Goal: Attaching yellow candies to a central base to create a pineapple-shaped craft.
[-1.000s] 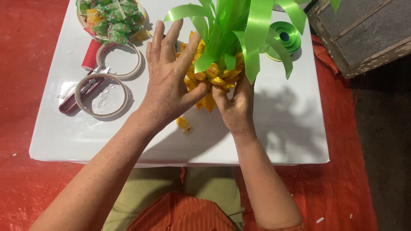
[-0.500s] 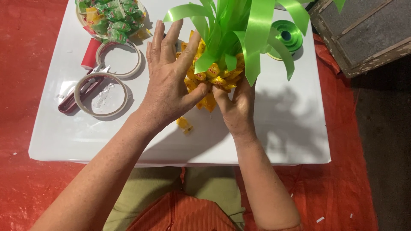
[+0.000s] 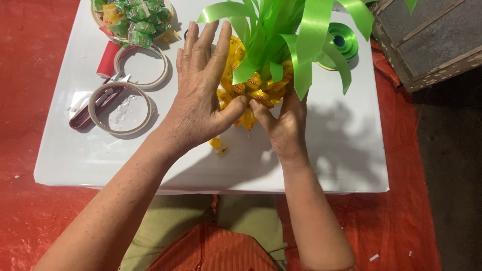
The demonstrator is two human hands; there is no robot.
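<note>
A pineapple-shaped candy craft [image 3: 258,88] stands on the white table [image 3: 331,150]. Its body is covered in yellow wrapped candies and topped with bright green ribbon leaves [image 3: 288,30]. My left hand [image 3: 201,95] lies flat against its left side, fingers spread, thumb pressing a candy at the lower front. My right hand [image 3: 283,123] holds the craft from below on the right, its thumb meeting the left thumb on the same yellow candy. One loose yellow candy [image 3: 217,144] lies on the table just under the craft.
At the back left sit a bowl of green and yellow wrapped candies [image 3: 133,17], a red spool [image 3: 108,59], two tape rings [image 3: 120,103] and dark red snips [image 3: 88,111]. A green ribbon roll [image 3: 344,42] lies behind the craft. A wooden crate [image 3: 427,40] stands right.
Both hands and the craft have shifted slightly up and away from me. My left fingers have closed together a little against the candy body.
</note>
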